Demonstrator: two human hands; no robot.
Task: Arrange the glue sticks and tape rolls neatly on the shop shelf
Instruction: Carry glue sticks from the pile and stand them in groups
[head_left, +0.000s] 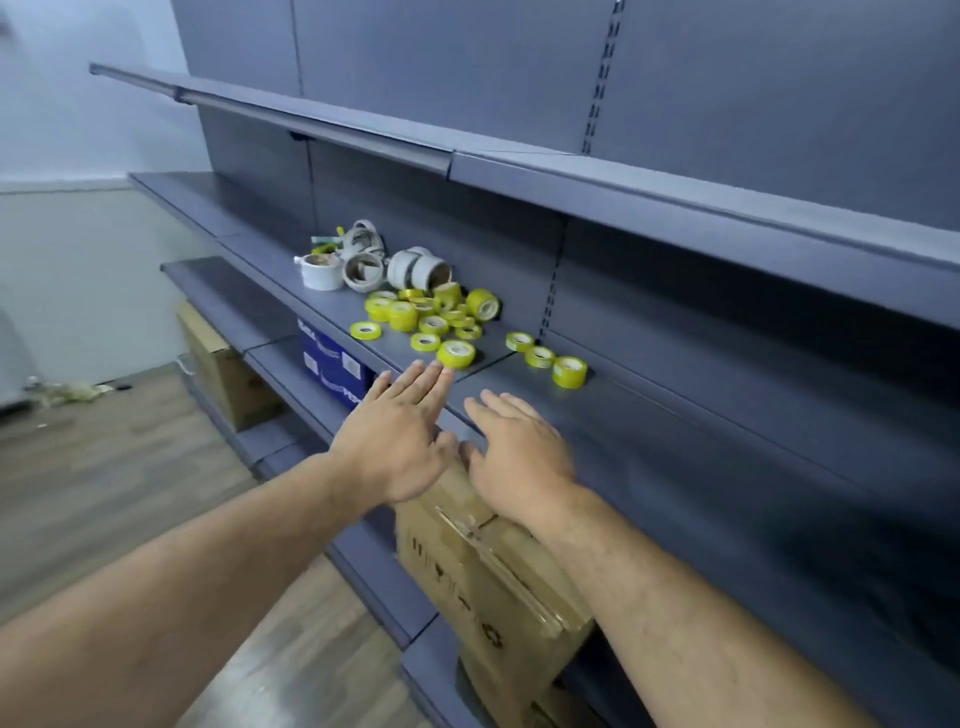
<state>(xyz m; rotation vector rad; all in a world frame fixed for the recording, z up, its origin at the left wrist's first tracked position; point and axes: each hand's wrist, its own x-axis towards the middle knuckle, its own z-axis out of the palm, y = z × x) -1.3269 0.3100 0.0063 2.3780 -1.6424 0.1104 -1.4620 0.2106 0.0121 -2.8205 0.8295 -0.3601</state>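
Left hand (400, 436) and right hand (519, 447) flat over the shelf (675, 426), grip apart, empty. Near roll (456, 354) sits by the edge; a careless nudge could knock it off.

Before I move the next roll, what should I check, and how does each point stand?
1. Hands free: left hand and right hand open, holding nothing. Ok.
2. Nearest yellow roll in reach: left fingers almost at it. Ok.
3. Yellow pile sorted: jumbled; only the row of three rolls is lined up. Not ok.
4. White rolls sorted: heaped, some tipped over. Not ok.
5. Glue sticks found: none plainly visible. Cannot tell.
6. Bare shelf to the right for a row. Ok.
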